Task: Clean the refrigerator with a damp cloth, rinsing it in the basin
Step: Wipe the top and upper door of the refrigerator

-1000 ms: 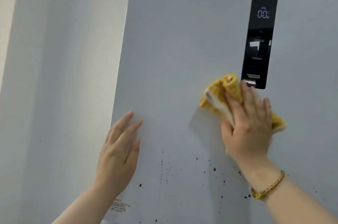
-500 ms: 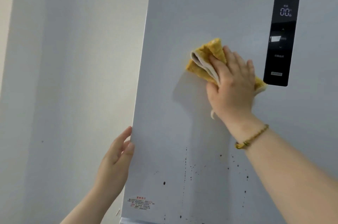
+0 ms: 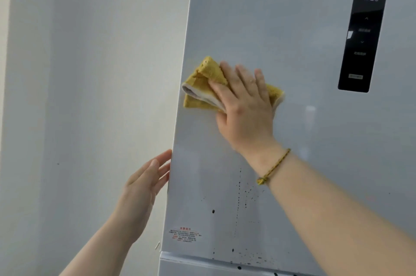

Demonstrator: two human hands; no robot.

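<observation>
Pretty soft, even light all round, and a cool bluish cast is seen on the fridge door (image 3: 292,28). A pale glare patch (image 3: 310,110) is picked up just right of the right hand (image 3: 245,104), whose edges are smeared a bit by blur. The small print on the panel (image 3: 364,28) is left mushy. The door's left edge is shown slanted.

Domestic setting, likely a home kitchen: tall grey refrigerator (image 3: 292,28) with black digital control panel (image 3: 364,25), standing against a plain painted wall (image 3: 90,73).
</observation>
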